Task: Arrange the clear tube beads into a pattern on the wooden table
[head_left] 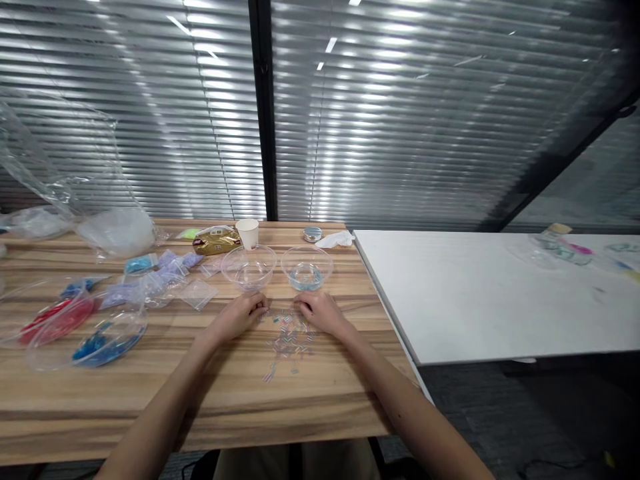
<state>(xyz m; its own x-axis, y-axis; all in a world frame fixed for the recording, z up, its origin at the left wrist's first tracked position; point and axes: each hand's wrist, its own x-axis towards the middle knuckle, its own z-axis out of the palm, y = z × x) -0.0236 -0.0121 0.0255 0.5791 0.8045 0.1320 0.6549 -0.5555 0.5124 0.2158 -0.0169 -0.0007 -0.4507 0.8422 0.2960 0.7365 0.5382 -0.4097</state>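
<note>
Small thin coloured pieces [287, 339] lie scattered on the wooden table [235, 400] between my forearms. At the upper left of the scatter is my left hand [244, 312], its fingers curled together near the tabletop; what they hold, if anything, is too small to tell. My right hand [319, 311] is at the upper right of the pieces, fingers drawn together, their content also unclear. Just beyond the left hand stands a clear bowl [249, 268]. Another clear bowl [307, 268], beyond the right hand, has bluish pieces at its bottom.
A paper cup [247, 234], a gold packet [217, 240], a round lid [313, 234] and a crumpled tissue [335, 239] stand behind the bowls. Small plastic bags [160, 280] and bowls with red [57, 320] and blue [107, 340] material are left. A white table [480, 293] adjoins right.
</note>
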